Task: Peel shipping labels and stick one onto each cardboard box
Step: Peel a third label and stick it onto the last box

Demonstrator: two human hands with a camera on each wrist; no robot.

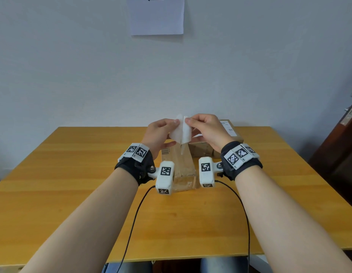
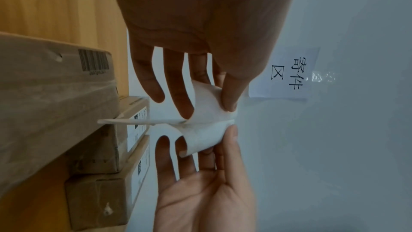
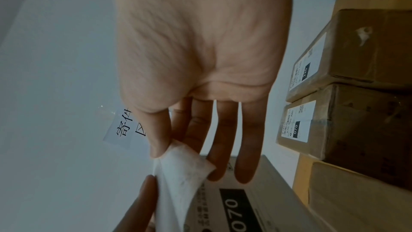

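1. Pale wall behind a yellow wooden table [image 1: 72, 174], with a white paper sign [image 1: 157, 16] taped up high.
2. Both hands hover above the table's far middle, holding one white shipping label [image 1: 181, 133] between them.
3. Left hand [image 1: 159, 134] pinches one layer of the label between thumb and fingertips; the other fingers are loosely extended.
4. Right hand [image 1: 206, 131] pinches the other layer the same way, the two layers spread apart at the top.
5. Long cardboard box [image 1: 181, 164] lies directly beneath the hands.
6. Smaller labelled cardboard boxes [image 1: 230, 134] are stacked just behind it on the right.
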